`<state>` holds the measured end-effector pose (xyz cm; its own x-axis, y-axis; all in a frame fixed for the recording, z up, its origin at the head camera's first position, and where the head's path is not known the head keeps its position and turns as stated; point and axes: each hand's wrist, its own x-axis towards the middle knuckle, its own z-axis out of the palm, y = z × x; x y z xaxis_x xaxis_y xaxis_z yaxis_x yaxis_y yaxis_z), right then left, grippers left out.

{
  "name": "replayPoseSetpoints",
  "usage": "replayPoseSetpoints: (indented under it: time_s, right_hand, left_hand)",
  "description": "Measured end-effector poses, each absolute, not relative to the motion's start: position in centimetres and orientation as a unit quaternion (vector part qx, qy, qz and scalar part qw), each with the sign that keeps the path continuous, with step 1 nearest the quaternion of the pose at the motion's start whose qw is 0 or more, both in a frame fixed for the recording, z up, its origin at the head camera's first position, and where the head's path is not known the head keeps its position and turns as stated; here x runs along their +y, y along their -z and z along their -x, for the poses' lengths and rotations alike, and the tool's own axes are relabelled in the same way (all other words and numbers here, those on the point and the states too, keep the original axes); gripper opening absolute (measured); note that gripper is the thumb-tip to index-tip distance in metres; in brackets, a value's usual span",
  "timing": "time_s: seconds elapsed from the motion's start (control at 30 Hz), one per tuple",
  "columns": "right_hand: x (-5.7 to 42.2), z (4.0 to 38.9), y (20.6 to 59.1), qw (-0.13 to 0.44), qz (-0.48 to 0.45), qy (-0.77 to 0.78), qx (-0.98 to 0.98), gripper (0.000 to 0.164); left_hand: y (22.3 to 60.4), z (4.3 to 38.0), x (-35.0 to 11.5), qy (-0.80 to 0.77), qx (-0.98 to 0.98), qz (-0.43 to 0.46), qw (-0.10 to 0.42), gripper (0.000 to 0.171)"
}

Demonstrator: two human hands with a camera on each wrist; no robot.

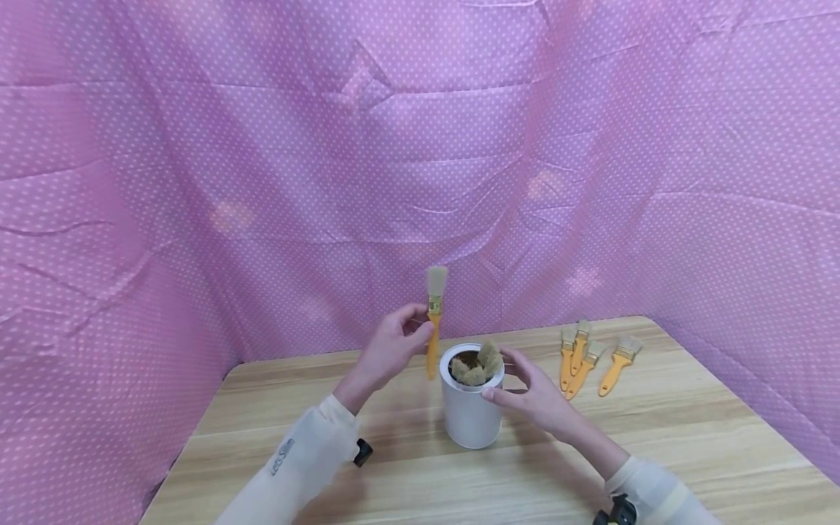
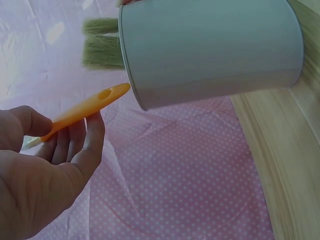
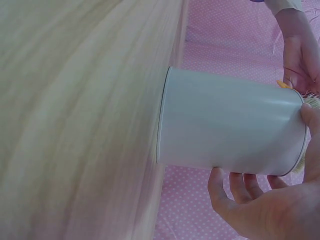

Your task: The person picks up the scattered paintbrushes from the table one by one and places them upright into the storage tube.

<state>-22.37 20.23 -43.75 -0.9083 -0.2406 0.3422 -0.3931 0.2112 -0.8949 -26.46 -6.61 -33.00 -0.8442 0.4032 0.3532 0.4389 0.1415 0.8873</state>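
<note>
A paintbrush [image 1: 434,321] with an orange handle stands upright in the air, bristles up, pinched by my left hand [image 1: 391,350]. Its handle end hangs just left of the rim of a white can [image 1: 472,415]; the left wrist view shows the orange handle [image 2: 90,107] close to that rim. Several brush heads [image 1: 475,370] with pale bristles poke out of the can's mouth. My right hand [image 1: 538,397] holds the can at its upper right side, thumb [image 3: 310,117] near the rim and the other fingers spread along the wall.
Several more orange-handled paintbrushes [image 1: 580,361] lie on the wooden table [image 1: 407,481] to the right of the can, some overlapping. A pink dotted cloth [image 1: 394,182] hangs behind and at both sides of the table.
</note>
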Motion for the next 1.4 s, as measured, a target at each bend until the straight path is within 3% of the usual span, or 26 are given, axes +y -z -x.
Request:
replayPoseSetpoints:
  time_s: [0.57,0.83,1.4]
  right_hand:
    - [20.1,23.3,43.6,0.051,-0.212,-0.603,-0.767,0.074]
    - [20.1,23.4,43.6,0.052,-0.209,-0.595,-0.774,0.072]
    - [20.4,23.5,43.6,0.056,-0.205,-0.592,-0.777,0.073]
  left_hand:
    - [34.3,27.4,-4.5,0.633,-0.719,0.284,0.047,0.021]
    - [36.2,27.7,-5.0,0.552,-0.774,0.299,0.084,0.020]
    - [37.7,27.7,-5.2,0.480,-0.822,0.297,0.075,0.017]
